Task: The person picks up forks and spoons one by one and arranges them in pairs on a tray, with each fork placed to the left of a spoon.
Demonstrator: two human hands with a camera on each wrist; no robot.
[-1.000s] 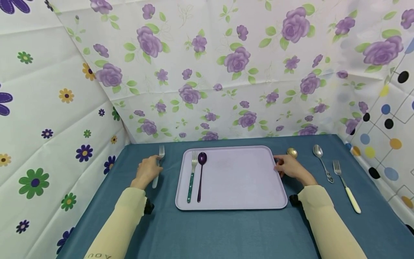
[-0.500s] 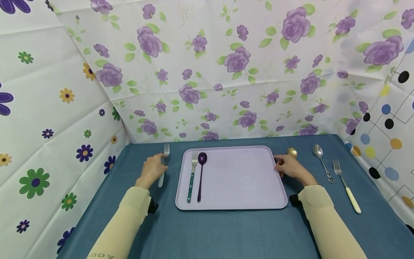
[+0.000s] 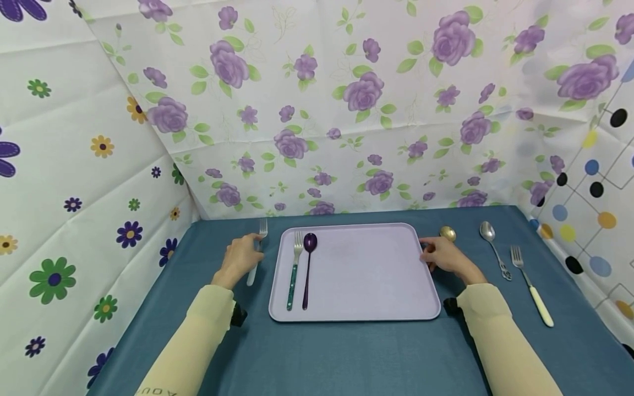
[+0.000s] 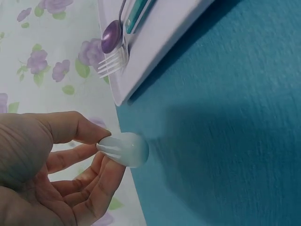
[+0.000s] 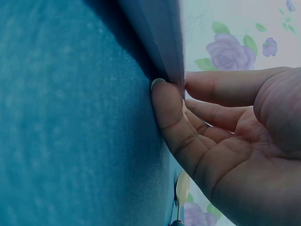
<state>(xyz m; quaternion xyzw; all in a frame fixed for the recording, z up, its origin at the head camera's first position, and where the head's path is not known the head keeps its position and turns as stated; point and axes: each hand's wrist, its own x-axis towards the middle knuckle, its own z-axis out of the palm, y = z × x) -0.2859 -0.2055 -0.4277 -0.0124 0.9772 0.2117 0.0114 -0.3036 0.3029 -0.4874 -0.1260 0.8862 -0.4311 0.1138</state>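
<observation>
In the head view my left hand point(image 3: 240, 258) pinches a fork point(image 3: 263, 227) with a pale handle, just left of the lilac tray point(image 3: 373, 269). The handle's rounded white end point(image 4: 134, 149) points toward the left wrist camera, between thumb and fingers. At the tray's right edge, my right hand point(image 3: 447, 256) grips the rim, with thumb and fingers on either side of it in the right wrist view. Inside the tray's left part lie a green-handled fork point(image 3: 293, 280) and a dark purple spoon point(image 3: 307, 269), side by side.
Right of the tray are a gold spoon point(image 3: 448, 234), partly hidden behind the right hand, a silver spoon point(image 3: 489, 236) with an ornate handle, and a cream-handled fork point(image 3: 533, 291). Blue cloth point(image 3: 346, 357) covers the table. Flowered sheets point(image 3: 317, 110) stand behind and beside it.
My left hand has moved to the right with the pale-handled fork, closer to the tray. The right hand and the tray have stayed in place.
</observation>
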